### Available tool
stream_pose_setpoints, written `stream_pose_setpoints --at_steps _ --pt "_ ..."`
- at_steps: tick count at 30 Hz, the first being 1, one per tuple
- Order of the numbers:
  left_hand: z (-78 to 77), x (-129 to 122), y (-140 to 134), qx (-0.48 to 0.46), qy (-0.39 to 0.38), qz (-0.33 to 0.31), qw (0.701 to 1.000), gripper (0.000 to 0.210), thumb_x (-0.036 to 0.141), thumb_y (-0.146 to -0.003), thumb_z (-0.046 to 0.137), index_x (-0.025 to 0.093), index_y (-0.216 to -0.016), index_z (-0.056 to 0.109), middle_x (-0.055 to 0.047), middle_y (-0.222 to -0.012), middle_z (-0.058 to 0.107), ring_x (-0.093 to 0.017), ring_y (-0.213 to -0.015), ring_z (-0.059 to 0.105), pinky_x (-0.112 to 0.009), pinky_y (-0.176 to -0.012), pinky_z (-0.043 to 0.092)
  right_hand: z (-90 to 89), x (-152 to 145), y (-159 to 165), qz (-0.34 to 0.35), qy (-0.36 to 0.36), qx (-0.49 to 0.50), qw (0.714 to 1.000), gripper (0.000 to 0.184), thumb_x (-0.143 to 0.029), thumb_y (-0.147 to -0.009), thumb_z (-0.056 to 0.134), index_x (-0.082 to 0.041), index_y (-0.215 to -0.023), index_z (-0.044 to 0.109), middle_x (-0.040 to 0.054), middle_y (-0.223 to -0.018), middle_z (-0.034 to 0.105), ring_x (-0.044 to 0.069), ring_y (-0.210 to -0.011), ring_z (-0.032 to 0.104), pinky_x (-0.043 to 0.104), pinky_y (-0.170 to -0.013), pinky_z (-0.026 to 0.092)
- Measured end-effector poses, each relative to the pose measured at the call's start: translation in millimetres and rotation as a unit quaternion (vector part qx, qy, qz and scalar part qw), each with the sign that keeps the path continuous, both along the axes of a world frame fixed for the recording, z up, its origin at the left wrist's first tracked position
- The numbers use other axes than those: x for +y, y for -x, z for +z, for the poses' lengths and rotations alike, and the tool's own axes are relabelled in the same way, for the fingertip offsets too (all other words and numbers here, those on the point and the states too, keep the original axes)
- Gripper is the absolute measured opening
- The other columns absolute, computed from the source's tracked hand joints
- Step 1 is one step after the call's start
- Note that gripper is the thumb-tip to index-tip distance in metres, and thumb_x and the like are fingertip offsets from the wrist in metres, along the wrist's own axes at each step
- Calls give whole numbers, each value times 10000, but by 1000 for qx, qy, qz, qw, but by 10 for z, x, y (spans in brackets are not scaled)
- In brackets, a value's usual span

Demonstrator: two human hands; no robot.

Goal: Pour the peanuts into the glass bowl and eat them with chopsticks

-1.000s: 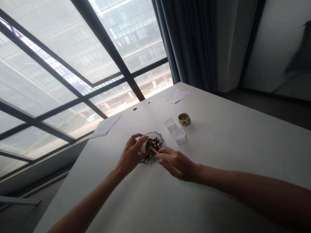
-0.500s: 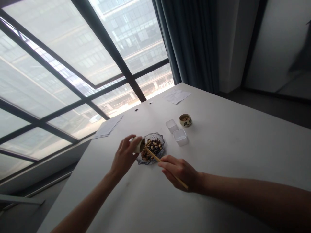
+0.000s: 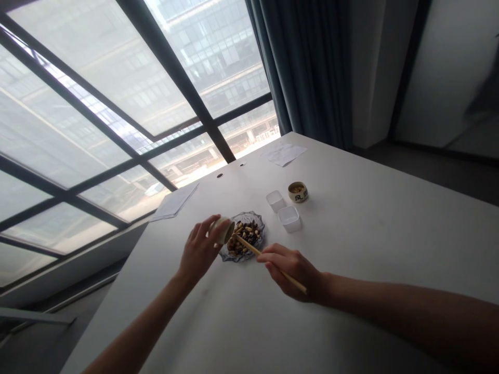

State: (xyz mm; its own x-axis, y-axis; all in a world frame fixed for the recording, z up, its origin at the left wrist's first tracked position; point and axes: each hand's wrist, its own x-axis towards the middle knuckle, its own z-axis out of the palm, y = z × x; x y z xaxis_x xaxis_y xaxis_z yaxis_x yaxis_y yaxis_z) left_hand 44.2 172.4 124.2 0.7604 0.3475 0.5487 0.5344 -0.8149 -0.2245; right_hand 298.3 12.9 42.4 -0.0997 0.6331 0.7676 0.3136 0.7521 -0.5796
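Note:
My left hand (image 3: 201,244) grips a small pale cup (image 3: 225,231), tilted on its side with its mouth turned right, over a clear glass dish (image 3: 255,218) with a wavy rim. Mixed nuts and dark seeds (image 3: 246,238) are heaped in the dish. In my right hand (image 3: 290,271) is a pair of wooden chopsticks (image 3: 249,245), pinched close together, their tips over the heap just right of the cup's mouth. Whether anything is between the tips is too small to tell. The cup's inside shows only in part.
Two clear plastic boxes (image 3: 289,219) stand right of the dish. Behind them is a small cream bowl (image 3: 298,192) with dark characters and brownish contents. Paper sheets (image 3: 175,201) lie at the left edge, another sheet (image 3: 284,154) at the far end of the white table (image 3: 370,223).
The chopstick tips have drawn back from the cup's mouth, to the right. My right hand has shifted slightly right. The cup stays tilted over the dish in my left hand.

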Motion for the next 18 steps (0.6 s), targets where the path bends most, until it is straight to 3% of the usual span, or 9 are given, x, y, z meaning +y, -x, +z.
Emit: stream_pose_setpoints --at_steps 4,10,15,18 --pt "64 -26 -59 -136 108 -20 985 564 288 -900 804 245 -1406 558 -131 -1381 630 -347 -1253 641 -491 -1004 587 -74 -67 62 19 -17 -27 999 223 -171 -1067 501 -157 -1213 668 137 -1109 718 206 -943 727 310 -836 618" --pt "220 -286 -349 -172 204 -55 962 551 315 -870 835 263 -1350 568 -119 -1444 565 -333 -1352 580 -484 -1069 567 -94 -36 95 33 -46 -66 996 210 -178 -1066 498 -160 -1223 637 139 -1130 706 179 -895 721 265 -762 616" --pt "394 -301 -1031 -199 461 -48 864 754 458 -786 876 229 -1404 510 -119 -1344 673 -326 -1216 685 -458 -1005 608 -80 -10 84 13 -80 -85 993 189 -185 -1066 478 -164 -1188 620 124 -1090 718 167 -873 729 242 -704 609" --pt "466 -221 -1547 -147 505 -89 846 752 405 -722 927 201 -1353 573 -115 -1288 718 -319 -1182 701 -440 -1016 593 -105 19 98 -9 -113 -94 989 176 -203 -1061 477 -164 -1163 615 102 -1044 731 161 -853 734 223 -644 590"
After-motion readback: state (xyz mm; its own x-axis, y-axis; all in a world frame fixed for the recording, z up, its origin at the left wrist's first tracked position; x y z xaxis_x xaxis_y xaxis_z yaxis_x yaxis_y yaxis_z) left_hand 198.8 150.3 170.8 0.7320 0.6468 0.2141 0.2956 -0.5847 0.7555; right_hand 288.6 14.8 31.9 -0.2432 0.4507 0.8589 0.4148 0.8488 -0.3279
